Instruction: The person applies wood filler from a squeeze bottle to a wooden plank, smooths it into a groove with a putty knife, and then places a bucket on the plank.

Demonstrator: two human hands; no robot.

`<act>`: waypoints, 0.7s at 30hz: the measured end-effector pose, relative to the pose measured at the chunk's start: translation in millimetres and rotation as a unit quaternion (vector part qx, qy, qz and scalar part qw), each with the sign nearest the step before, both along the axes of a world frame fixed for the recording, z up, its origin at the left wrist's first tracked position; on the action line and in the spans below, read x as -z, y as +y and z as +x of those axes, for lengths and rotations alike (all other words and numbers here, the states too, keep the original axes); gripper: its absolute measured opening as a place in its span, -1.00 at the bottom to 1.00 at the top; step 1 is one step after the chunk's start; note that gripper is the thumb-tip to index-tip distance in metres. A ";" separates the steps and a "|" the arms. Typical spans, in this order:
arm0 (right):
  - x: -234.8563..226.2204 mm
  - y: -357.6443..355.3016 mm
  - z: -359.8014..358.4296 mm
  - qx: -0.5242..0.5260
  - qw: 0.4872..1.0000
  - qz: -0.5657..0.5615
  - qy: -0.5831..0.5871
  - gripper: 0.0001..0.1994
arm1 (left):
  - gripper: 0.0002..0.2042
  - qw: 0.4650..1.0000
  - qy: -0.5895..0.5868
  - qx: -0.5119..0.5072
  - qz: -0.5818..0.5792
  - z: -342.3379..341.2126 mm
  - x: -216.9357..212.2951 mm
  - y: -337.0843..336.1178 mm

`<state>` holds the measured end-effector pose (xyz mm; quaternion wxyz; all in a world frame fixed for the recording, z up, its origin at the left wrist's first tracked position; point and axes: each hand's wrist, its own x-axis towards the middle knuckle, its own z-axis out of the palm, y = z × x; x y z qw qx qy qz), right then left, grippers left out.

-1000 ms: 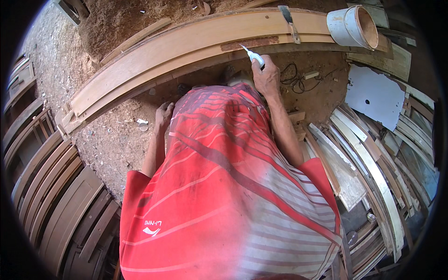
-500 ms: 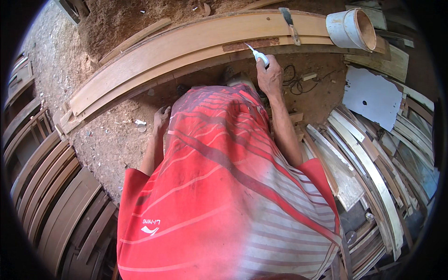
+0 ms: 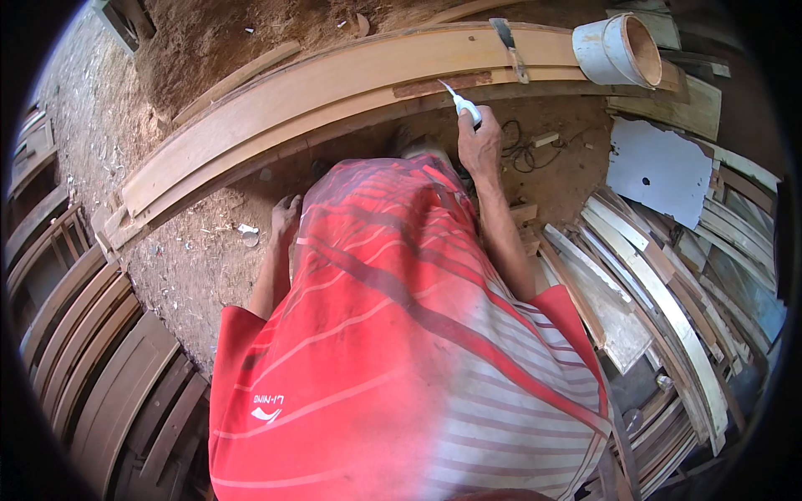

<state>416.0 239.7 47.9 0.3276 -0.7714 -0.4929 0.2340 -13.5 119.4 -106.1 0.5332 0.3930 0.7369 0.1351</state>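
My right hand (image 3: 480,150) is closed around a small white squeeze bottle (image 3: 466,108) with a long thin nozzle. The nozzle's tip is over a rough, dark reddish-brown strip (image 3: 418,87) along the near edge of a long wooden plank (image 3: 317,79); whether it touches cannot be seen. By my left leg hangs my left hand (image 3: 286,215), fingers slightly apart and nothing visible in them, partly hidden by the red shirt (image 3: 359,334). A scraper (image 3: 510,48) with a worn blade lies across the plank, right of the strip.
A stained white bucket (image 3: 614,52) lies on its side at the plank's right end. Wooden panels (image 3: 121,401) are stacked at left, with long boards (image 3: 668,292) piled at right beside a white sheet (image 3: 656,171). A dark cable (image 3: 525,150) and offcuts lie on the sawdust-strewn ground.
The whole view has shifted slightly. Along the dark strip, the nozzle tip has moved a little to the right. My left hand stays by my leg.
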 end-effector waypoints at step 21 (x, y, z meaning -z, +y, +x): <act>-21.5 6.3 -35.6 -0.267 0.911 -0.130 0.286 -0.70 | -0.45 0.929 -0.357 0.069 -0.070 168.6 -178.8 121.4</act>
